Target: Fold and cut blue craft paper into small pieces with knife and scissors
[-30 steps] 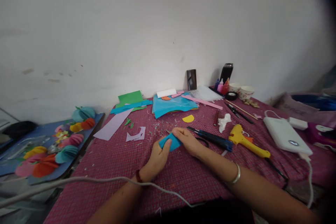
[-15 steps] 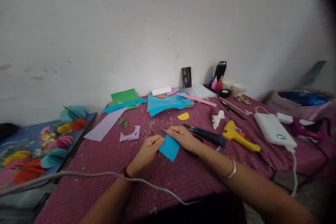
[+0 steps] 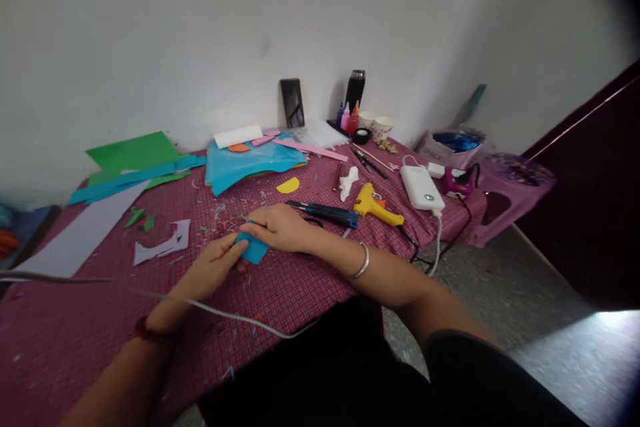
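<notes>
A small piece of blue paper (image 3: 256,251) is between my two hands, above the table. My left hand (image 3: 213,267) pinches its left side between thumb and fingers. Closed at the paper's upper edge, my right hand (image 3: 283,227) has its thumb against the sheet. A thin metal tip (image 3: 245,217) pokes out from the right fingers; the rest of that tool is hidden in the hand, so its kind is unclear. Just beyond the right hand lies a blue and black utility knife (image 3: 330,213). A yellow paper half-circle (image 3: 288,185) lies behind the hands.
A yellow glue gun (image 3: 377,205) and a white power bank (image 3: 421,188) lie at right. Blue sheets (image 3: 245,165), green paper (image 3: 133,155) and lilac paper (image 3: 87,227) spread along the back and left. A white cable (image 3: 240,317) crosses in front of my left forearm.
The view has swung right, so the scene sits further left and the floor and a pink stool show. My hands have drawn closer together over the blue paper, which now shows less.
</notes>
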`<state>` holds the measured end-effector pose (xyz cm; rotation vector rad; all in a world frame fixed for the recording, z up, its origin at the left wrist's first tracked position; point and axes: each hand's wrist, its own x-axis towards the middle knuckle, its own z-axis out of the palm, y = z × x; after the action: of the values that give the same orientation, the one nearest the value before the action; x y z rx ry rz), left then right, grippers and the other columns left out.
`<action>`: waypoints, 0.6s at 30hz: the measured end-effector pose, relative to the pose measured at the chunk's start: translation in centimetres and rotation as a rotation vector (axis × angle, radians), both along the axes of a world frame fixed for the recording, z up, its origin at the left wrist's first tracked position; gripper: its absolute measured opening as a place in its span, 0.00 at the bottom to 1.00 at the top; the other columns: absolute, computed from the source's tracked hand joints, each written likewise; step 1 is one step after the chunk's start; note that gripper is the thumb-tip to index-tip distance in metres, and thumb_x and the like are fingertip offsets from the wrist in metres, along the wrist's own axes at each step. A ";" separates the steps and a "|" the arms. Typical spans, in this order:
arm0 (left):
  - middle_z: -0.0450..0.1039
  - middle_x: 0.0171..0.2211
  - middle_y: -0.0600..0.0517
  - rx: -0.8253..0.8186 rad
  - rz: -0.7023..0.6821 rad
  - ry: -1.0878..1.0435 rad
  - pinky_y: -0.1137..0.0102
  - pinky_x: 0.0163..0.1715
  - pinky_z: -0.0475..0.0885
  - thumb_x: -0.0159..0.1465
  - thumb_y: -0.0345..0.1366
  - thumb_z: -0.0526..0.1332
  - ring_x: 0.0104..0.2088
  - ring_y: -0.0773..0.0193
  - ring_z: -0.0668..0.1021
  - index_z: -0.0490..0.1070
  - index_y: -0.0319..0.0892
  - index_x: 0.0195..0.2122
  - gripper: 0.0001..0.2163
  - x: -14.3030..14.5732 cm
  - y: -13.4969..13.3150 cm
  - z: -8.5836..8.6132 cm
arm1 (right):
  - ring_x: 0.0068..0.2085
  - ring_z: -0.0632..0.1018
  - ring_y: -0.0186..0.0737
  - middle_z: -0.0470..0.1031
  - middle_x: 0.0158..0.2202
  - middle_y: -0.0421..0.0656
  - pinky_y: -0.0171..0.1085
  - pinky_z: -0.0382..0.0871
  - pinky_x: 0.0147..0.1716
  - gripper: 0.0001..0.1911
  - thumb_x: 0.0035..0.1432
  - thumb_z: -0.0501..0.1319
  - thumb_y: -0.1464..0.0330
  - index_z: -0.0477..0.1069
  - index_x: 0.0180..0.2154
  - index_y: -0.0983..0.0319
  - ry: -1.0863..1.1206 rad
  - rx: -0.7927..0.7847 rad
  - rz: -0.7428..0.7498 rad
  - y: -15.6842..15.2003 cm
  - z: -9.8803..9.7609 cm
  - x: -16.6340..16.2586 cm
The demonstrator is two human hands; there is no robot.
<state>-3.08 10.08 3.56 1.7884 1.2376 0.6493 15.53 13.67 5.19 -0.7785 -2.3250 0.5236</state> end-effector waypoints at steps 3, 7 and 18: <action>0.72 0.23 0.55 0.041 0.161 -0.173 0.72 0.27 0.66 0.54 0.48 0.63 0.26 0.66 0.70 0.74 0.42 0.27 0.13 -0.9 0.6 -0.3 | 0.30 0.66 0.32 0.67 0.26 0.39 0.31 0.54 0.31 0.18 0.66 0.49 0.60 0.67 0.29 0.64 0.064 -0.013 -0.045 0.2 0.0 0.2; 0.74 0.33 0.54 0.156 0.421 -0.562 0.72 0.30 0.68 0.49 0.41 0.69 0.32 0.65 0.72 0.75 0.44 0.26 0.08 -1.8 0.6 0.0 | 0.31 0.68 0.32 0.70 0.28 0.38 0.31 0.56 0.31 0.13 0.64 0.54 0.62 0.69 0.33 0.64 0.086 -0.097 0.058 0.4 -0.5 0.2; 0.73 0.37 0.48 0.153 0.055 -0.556 0.62 0.45 0.68 0.58 0.40 0.63 0.41 0.59 0.74 0.73 0.42 0.29 0.07 -1.8 -0.5 1.2 | 0.35 0.68 0.35 0.67 0.32 0.41 0.33 0.60 0.36 0.07 0.62 0.56 0.68 0.69 0.32 0.63 0.076 0.085 0.194 0.0 -1.3 -0.4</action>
<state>-4.85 9.53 4.80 1.5416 0.8736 1.2033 15.10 13.68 3.88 -0.4873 -2.3484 0.5245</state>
